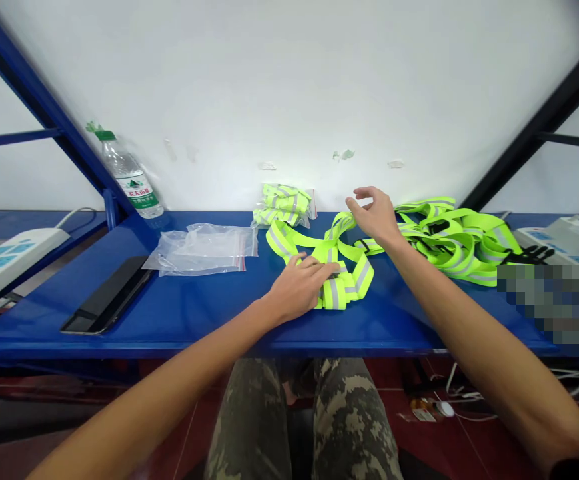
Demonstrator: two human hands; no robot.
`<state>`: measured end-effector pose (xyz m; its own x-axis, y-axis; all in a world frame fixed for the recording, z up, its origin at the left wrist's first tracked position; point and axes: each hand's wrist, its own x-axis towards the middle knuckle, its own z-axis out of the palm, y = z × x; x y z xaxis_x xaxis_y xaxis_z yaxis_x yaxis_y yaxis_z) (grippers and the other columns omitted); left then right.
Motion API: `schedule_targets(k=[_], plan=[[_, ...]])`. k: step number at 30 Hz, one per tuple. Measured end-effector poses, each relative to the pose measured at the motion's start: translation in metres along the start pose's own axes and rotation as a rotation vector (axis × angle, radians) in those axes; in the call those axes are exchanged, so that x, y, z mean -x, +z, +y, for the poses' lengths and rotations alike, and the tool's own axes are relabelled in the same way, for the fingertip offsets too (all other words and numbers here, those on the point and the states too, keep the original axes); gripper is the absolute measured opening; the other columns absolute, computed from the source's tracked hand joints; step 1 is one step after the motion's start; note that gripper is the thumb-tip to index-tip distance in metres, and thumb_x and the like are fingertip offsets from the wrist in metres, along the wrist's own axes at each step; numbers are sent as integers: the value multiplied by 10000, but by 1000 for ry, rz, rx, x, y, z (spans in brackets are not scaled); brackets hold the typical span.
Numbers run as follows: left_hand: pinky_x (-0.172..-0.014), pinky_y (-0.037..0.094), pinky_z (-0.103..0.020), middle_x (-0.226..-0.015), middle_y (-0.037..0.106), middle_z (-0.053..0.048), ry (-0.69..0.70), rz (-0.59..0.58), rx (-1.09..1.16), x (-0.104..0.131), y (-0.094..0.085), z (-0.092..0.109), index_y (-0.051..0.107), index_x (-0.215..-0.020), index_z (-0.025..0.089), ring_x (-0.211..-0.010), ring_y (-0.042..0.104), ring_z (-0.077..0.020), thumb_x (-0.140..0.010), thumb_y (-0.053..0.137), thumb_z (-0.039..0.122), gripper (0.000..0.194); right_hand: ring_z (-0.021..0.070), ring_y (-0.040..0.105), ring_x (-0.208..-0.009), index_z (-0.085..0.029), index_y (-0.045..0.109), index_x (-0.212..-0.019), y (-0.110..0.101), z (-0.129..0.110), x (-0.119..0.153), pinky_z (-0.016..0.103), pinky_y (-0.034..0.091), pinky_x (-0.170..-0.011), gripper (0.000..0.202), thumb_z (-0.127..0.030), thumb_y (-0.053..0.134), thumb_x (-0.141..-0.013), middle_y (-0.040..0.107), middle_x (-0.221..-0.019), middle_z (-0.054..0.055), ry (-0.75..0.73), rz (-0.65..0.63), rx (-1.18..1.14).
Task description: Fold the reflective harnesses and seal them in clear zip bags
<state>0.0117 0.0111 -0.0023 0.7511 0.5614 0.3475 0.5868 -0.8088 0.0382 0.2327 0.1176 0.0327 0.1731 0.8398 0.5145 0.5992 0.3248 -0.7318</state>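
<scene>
A neon yellow-green reflective strap with silver stripes lies partly folded on the blue table, its loose loops spreading toward the back. My left hand is closed on the folded part at its near left side; the fingertips are partly hidden. Above the strap's right loop hovers my right hand, fingers curved and apart, with nothing in them. Just right of that hand sits a tangled pile of similar straps with black buckles. Behind my left hand, against the wall, are bagged folded straps.
Clear zip bags lie flat on the table, left of the strap. A black phone rests near the left end. A water bottle leans at the back left. Power strips flank the table, with dark metal frame bars at both ends.
</scene>
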Motion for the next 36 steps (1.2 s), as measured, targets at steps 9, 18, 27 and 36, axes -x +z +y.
schedule_targets(k=[9, 18, 27, 36], plan=[[-909, 434, -536, -1201, 556, -220, -592, 298, -157, 4, 7, 3, 522, -1147, 133, -1136, 496, -401, -816, 547, 694, 651, 406, 291, -1475, -259, 528, -1415, 1, 5, 50, 686, 289, -1127, 560, -561, 493, -945, 434, -1550, 116, -292, -481, 394], [-1046, 443, -505, -1319, 586, -239, -512, 154, 116, 1, 19, -15, 466, -1303, 70, -1255, 549, -360, -911, 492, 582, 646, 373, 478, -1359, -263, 610, -1353, -43, -35, 144, 593, 411, -1132, 552, -546, 633, -880, 485, -1519, 96, -606, -577, 384], [-1101, 437, -440, -1381, 610, -164, -391, -11, 455, -13, 3, -20, 501, -1328, 118, -1307, 567, -288, -953, 470, 349, 442, 301, 525, -1352, -236, 559, -1411, -30, -10, 138, 488, 470, -1114, 503, -419, 593, -944, 490, -1504, 134, -562, -639, 218], [-965, 483, -403, -1149, 664, -93, -263, 105, 490, -8, 11, -23, 494, -1121, 209, -1108, 624, -250, -975, 446, 367, 221, 309, 537, -1327, -156, 454, -1439, -30, -9, 142, 508, 484, -1084, 593, -495, 537, -960, 552, -1415, 173, -590, -571, 280]])
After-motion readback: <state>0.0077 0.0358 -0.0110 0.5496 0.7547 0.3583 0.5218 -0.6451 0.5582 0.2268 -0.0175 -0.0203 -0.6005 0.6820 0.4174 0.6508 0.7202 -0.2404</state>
